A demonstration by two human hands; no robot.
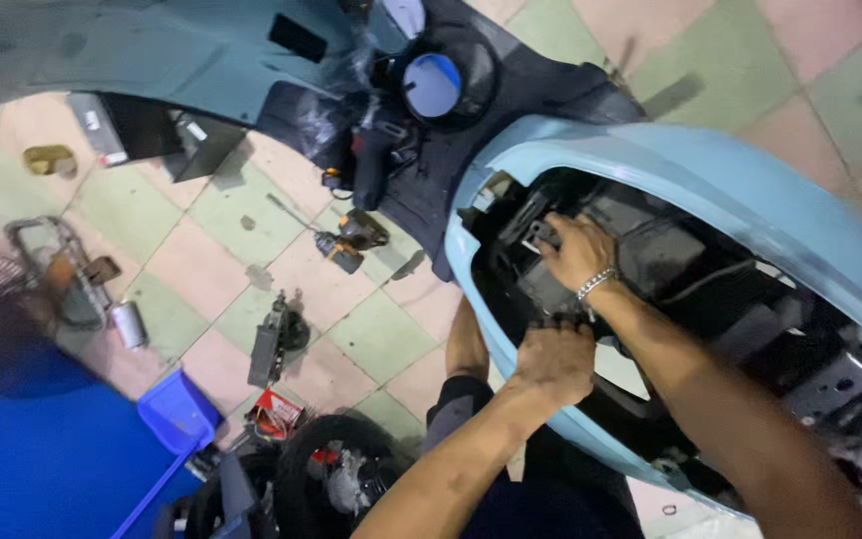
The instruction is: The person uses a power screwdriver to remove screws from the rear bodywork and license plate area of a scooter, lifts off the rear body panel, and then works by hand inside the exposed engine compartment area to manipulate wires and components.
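We see the right hand [577, 250] inside the open scooter body [710, 170], fingers gripping a dark part [536, 232] at 12 o'clock. Left hand [553, 361] clamps the pale blue rim at 6. Tight cavity; cordless drill [351, 240] on floor at 9.

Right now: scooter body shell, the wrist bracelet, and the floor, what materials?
Body shell: light blue painted plastic by its smooth, glossy moulded curves, though metal can't be excluded. Bracelet on the right hand: silvery metal links, shiny. Floor: matte pink and green tiles, probably ceramic or cement.
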